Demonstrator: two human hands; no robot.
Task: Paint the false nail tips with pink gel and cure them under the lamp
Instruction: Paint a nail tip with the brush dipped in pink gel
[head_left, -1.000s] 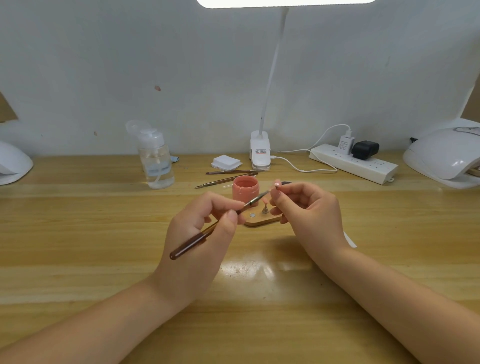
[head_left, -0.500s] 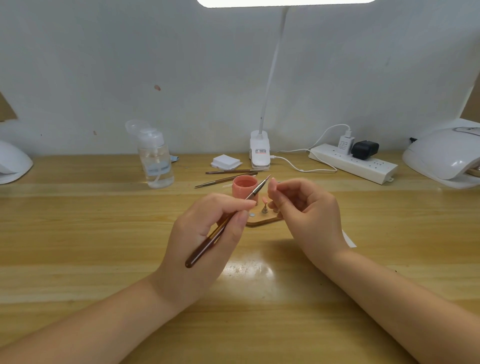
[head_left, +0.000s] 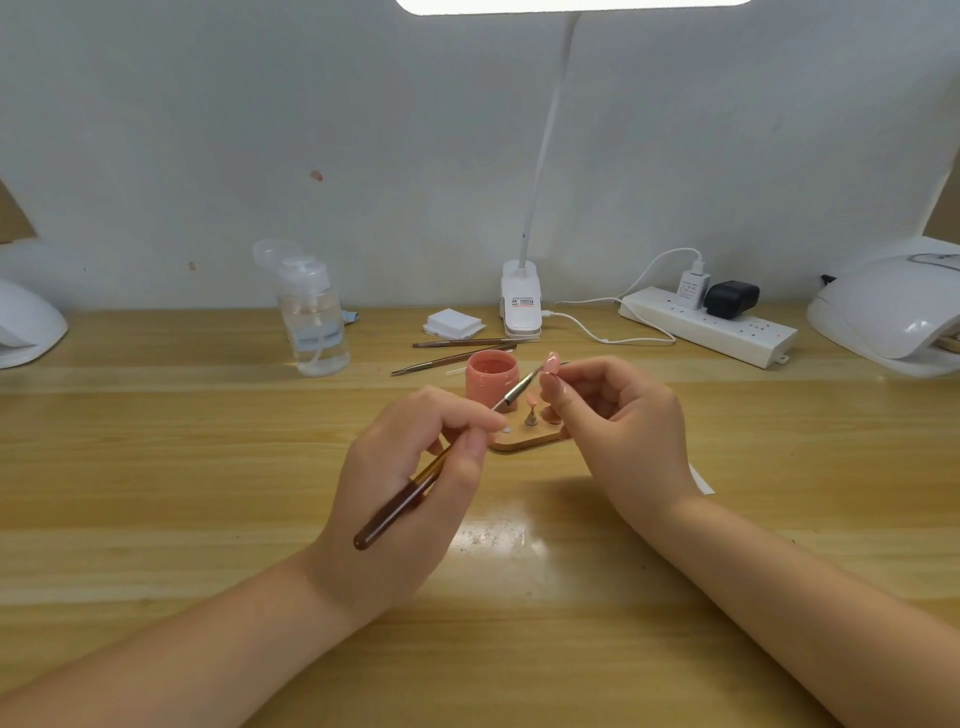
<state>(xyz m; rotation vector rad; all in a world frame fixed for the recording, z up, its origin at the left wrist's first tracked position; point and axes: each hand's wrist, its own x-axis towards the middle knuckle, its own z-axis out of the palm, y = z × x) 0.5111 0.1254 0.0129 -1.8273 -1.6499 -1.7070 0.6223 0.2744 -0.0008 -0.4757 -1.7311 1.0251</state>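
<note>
Left hand (head_left: 410, 467) holds brush (head_left: 452, 447) to nail tip (head_left: 551, 362) pinched in right hand (head_left: 623, 431) (painting underway); curing not begun.

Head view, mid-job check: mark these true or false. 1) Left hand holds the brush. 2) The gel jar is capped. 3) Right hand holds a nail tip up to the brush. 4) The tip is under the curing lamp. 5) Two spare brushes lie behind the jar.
1) True: the left hand grips the brush.
2) False: the jar stands open, with pink gel showing.
3) True: the right hand pinches the nail tip at the bristles.
4) False: the lamp sits far right, apart from the tip.
5) True: the spare brushes lie on the desk there.
</note>
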